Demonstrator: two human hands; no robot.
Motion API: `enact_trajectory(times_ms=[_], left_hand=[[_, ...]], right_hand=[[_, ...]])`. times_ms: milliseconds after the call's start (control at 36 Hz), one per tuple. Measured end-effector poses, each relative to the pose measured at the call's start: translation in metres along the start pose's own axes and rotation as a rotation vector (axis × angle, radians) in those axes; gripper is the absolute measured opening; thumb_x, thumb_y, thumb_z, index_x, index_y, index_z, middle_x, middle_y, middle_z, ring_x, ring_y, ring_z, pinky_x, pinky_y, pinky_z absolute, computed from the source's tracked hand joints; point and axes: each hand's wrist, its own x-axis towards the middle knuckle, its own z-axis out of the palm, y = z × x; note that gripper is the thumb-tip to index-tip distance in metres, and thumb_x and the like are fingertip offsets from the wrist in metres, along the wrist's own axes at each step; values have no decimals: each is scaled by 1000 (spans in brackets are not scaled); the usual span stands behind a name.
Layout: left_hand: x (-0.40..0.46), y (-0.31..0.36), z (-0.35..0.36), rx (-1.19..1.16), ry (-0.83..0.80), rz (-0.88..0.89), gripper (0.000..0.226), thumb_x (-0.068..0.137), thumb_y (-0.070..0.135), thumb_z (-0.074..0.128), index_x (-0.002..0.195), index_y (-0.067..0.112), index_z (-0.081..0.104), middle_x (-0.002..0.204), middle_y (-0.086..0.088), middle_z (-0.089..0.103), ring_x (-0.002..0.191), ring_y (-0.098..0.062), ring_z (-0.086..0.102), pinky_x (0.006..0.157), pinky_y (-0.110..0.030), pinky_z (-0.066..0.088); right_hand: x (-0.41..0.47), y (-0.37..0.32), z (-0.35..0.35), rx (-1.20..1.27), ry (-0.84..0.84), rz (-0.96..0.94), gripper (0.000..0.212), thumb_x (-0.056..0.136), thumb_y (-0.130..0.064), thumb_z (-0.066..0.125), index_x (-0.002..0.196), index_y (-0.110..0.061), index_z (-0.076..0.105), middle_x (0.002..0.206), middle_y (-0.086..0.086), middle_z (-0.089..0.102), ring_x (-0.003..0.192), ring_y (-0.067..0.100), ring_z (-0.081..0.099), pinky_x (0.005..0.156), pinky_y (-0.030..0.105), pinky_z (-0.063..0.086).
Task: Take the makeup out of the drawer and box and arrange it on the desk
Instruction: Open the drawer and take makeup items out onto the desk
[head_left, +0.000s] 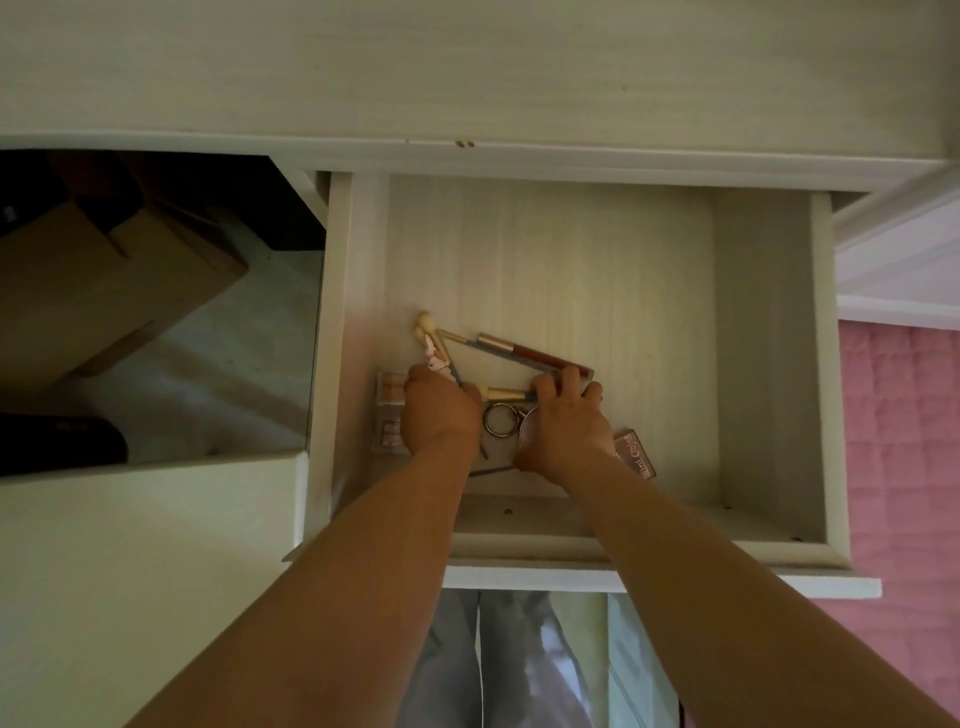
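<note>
drawer (763, 332) open, makeup heaped at its near-left | left grip (439, 410) clenched on brushes (434, 338) (we gathered several per trip) | right grip (566, 421) pinching lip gloss (524, 353)

The drawer (769, 338) stands pulled out below the desk (467, 67) top, and its contents lie clustered in the near-left part of its floor, with the far and right parts bare. Within the cluster, the makeup brushes (434, 338) lie farthest back at the left, the lip gloss tube (530, 354) runs rightward from them, the palette (390, 415) lies against the left wall, the ring (500, 420) lies between the left hand (441, 415) and the right hand (566, 426), and the small box (636, 452) lies just right of the right hand. A cardboard box (104, 291) sits to the left of the drawer, under the desk.
</note>
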Motion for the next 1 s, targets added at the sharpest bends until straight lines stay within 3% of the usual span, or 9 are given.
enact_trajectory(times_ms=[167,333,444,500,611,722,806,889,1000], left_hand=[[-1,-5,-4,157,-46,91,42,88,35,61,112,2,51,109,-16,62,95,-32,62,68,-35,49],[-2,-6,-9,310,-103,153,23,89,21,55,104,5,58,102,-14,66,92,-30,63,64,-28,41],[-7,-4,-14,319,-187,153,28,90,28,53,105,5,60,96,-13,65,76,-25,57,57,-25,39],[-13,-2,-18,264,-214,141,29,92,29,52,105,5,59,91,-11,63,71,-22,54,50,-25,36],[-27,9,-31,116,-261,141,26,92,24,51,105,4,58,90,-10,63,73,-22,59,50,-24,43],[-45,19,-55,47,-227,138,26,93,25,51,106,4,59,97,-12,68,86,-25,67,73,-35,56],[-58,24,-76,-69,-196,146,21,93,25,53,94,9,65,90,-10,71,84,-24,68,81,-41,56],[-73,33,-99,-292,-185,147,11,93,23,54,88,15,61,87,-8,70,81,-23,68,80,-40,56],[-85,49,-135,-453,-100,157,9,92,21,55,95,14,61,80,0,68,78,-19,69,69,-37,55]], right_hand=[[-10,0,0,30,31,7,80,72,-32,69,136,-22,23,136,9,19,122,33,27,87,40,51],[-19,3,-6,118,71,26,72,76,-31,63,136,-18,24,138,11,21,119,32,31,91,36,46],[-28,6,-13,146,44,30,72,73,-36,67,132,-16,30,135,10,25,116,30,32,91,34,43],[-33,7,-20,167,41,24,72,73,-38,68,131,-16,32,133,9,28,116,28,32,91,34,44],[-47,4,-42,256,75,34,69,75,-42,65,131,-17,34,127,7,34,113,26,37,92,35,42],[-64,-1,-70,297,98,12,63,78,-42,56,131,-15,37,125,9,39,111,27,38,96,34,36],[-80,-5,-95,352,107,-6,64,79,-39,58,135,-17,36,129,8,36,115,28,37,99,35,36],[-93,-13,-121,362,146,-55,63,79,-39,59,135,-18,37,130,7,37,115,27,38,99,34,35],[-104,-32,-156,377,197,-100,62,79,-39,59,134,-21,39,131,6,37,118,27,37,99,34,36]])
